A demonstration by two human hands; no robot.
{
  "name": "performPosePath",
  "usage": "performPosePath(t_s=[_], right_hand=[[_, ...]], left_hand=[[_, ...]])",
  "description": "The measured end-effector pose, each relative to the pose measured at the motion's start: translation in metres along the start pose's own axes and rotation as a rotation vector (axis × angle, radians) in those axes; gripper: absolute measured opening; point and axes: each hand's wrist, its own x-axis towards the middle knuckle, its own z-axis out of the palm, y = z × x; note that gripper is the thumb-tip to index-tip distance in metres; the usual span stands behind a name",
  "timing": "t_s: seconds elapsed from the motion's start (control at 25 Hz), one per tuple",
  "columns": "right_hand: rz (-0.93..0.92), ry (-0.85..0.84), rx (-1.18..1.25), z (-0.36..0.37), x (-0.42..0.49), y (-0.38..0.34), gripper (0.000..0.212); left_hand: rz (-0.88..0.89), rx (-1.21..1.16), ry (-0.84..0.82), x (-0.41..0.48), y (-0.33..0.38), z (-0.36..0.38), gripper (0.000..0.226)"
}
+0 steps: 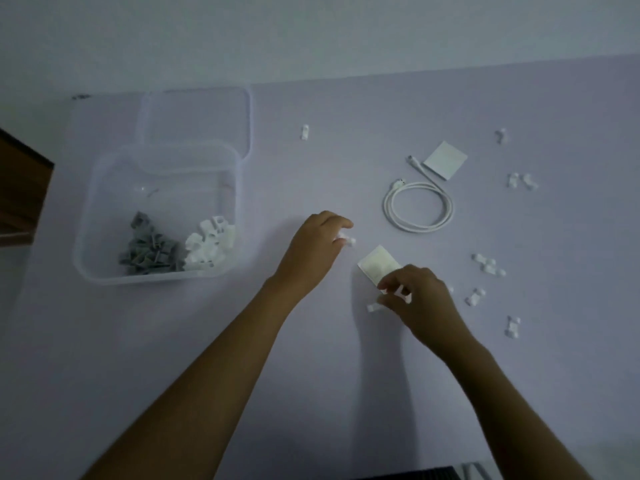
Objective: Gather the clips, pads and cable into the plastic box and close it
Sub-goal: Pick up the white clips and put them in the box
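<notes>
Far left, cut by the frame: brown wooden furniture edge (20,188), flat grain, dim. Next, clear plastic box (86,237), rounded corners, open, standing on the table; inside, against its near wall, a heap of grey plastic clips (145,251), angular, beside a heap of white plastic clips (211,247), glossy and blocky. Behind the box and partly overlapped by it, clear plastic lid (197,109), rounded rectangle. One stray white clip (304,132) lies alone past the lid's right side. My left hand (311,251), fingers curled, pinches a small white clip (348,239) at the fingertips, low over the table. Just right of it, near square white pad (375,265), thin and matte, flat, its near corner hidden beneath my right hand (415,299), whose fingers are bent round a white clip piece (401,292); another loose clip (373,308) sits at those fingertips. Farther back, white round-section cable (417,207), coiled in a loose ring, one plug end reaching the far square white pad (445,160). Rightmost, scattered white clips: top one (500,136), a pair (521,181), a cluster (488,265), two near singles (475,296) (512,326). Surface: smooth pale lilac table (346,393), lit dimly. Beyond it, plain pale wall (311,29).
</notes>
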Motion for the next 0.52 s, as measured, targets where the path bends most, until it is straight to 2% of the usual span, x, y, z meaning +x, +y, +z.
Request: performPosePath(t_s=[0.12, 0.24, 0.44, 0.52], right_hand=[[-0.095, -0.023, -0.022, 0.022, -0.007, 0.008, 0.022], [-0.21, -0.013, -0.104, 0.037, -0.009, 0.017, 0.018], [-0.254, 0.097, -0.178, 0.045, -0.008, 0.024, 0.007], [-0.258, 0.116, -0.12, 0.04, -0.01, 0.026, 0.005]], left_hand=[[-0.029, 0.027, -0.083, 0.014, -0.003, 0.014, 0.03], [-0.025, 0.078, -0.105, 0.023, -0.006, 0.024, 0.029], [-0.023, 0.043, -0.017, 0.026, -0.012, 0.039, 0.013], [-0.043, 0.033, 0.047, 0.024, -0.014, 0.044, 0.013]])
